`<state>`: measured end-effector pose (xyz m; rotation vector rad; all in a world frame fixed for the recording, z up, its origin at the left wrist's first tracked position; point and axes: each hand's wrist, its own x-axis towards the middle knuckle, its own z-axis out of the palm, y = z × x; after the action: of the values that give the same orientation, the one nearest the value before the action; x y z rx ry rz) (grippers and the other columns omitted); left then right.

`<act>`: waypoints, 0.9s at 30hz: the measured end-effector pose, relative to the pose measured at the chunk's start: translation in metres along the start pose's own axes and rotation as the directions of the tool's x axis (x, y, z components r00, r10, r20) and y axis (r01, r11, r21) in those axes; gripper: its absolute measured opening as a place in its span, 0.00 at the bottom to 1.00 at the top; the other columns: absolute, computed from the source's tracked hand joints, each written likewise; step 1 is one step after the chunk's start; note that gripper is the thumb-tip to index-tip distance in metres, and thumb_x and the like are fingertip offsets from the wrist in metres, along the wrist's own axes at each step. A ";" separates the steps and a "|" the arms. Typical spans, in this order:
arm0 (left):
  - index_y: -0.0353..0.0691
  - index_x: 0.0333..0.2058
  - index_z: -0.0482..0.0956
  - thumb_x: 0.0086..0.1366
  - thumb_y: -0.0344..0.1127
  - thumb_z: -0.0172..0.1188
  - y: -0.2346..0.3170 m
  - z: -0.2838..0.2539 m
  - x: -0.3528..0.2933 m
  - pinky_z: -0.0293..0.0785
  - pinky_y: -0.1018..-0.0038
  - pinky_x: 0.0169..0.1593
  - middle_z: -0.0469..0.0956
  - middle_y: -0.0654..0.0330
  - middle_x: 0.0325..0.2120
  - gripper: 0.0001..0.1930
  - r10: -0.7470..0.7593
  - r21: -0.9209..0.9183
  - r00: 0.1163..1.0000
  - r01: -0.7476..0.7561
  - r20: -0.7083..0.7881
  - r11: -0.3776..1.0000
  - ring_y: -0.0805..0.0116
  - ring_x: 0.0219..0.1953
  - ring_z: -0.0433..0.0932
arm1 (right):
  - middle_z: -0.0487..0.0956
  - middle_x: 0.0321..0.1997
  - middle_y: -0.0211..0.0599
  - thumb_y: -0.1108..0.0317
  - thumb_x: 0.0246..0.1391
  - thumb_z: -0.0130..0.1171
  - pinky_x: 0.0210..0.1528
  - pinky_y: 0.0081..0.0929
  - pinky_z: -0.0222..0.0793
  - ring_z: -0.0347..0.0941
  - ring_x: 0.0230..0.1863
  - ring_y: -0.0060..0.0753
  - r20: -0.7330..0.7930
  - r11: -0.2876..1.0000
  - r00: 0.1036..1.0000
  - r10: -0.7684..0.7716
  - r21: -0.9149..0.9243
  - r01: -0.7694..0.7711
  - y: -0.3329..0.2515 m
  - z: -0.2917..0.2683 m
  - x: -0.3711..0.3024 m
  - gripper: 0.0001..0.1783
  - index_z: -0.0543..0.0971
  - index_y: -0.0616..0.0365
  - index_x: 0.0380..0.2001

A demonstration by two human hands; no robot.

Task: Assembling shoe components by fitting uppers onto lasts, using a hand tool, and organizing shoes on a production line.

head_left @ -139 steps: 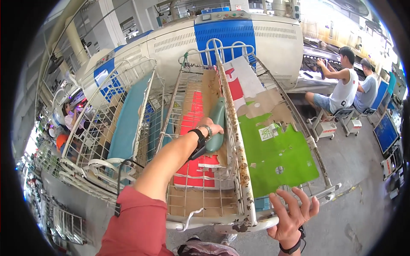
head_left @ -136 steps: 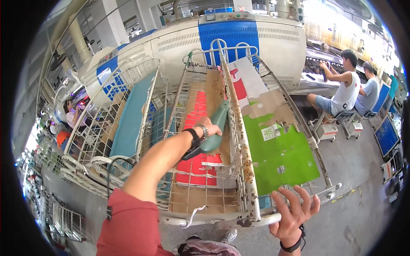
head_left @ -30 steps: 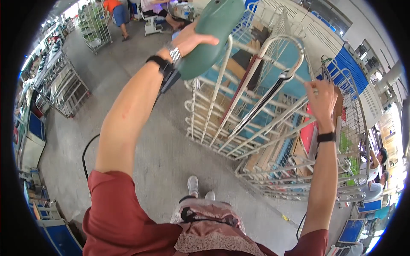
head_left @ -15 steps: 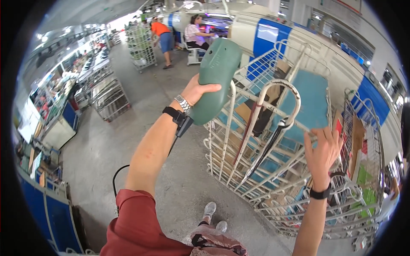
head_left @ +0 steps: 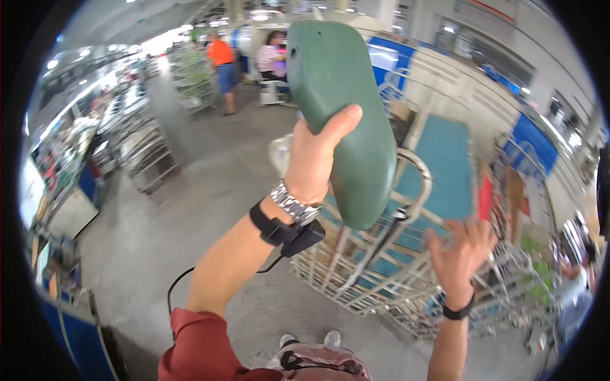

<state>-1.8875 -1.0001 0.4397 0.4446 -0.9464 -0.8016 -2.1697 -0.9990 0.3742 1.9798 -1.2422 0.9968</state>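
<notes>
- Floor [head_left: 210, 216]: grey, bare stretch L of the cart.
- Cart [head_left: 428, 184]: white tube rails, paint worn; teal panel [head_left: 441, 155] lies in it.
- Form [head_left: 365, 171]: green, long, rounded, waisted approx. mid-length. Held up in the air, tilted, overlapping the cart's near end in view. Prob. hard plastic: stiff, not fragile, med. weight at most, since one hand bears it. Smooth skin may slip if the grip's loose. Best hold approx. the waist, thumb on top, fingers under; ends are broad & would prob. tip.
- L hand [head_left: 311, 162]: clamped on the form's side nr the waist, thumb across the face; other fingers hidden, can't tell how far they wrap.
- R hand [head_left: 459, 257]: holds nothing, fingers apart, by the cart rails; blurred, can't tell if touching.
- Watch [head_left: 293, 204]: metal, L wrist.
- Hole [head_left: 293, 52]: dark, nr the form's upper end.
</notes>
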 end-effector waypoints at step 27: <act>0.38 0.36 0.80 0.63 0.64 0.58 0.042 -0.166 0.015 0.74 0.59 0.45 0.79 0.51 0.35 0.28 -0.090 0.955 0.952 -0.287 0.293 0.076 0.51 0.41 0.79 | 0.79 0.50 0.39 0.61 0.59 0.56 0.55 0.26 0.70 0.77 0.49 0.31 0.601 0.190 0.787 0.138 0.764 -0.617 0.042 -0.103 0.036 0.26 0.74 0.62 0.58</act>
<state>-1.7244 -0.9850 0.3873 1.5262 -1.7579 0.1385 -2.2268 -0.9512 0.4637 2.9772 -1.6451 2.0590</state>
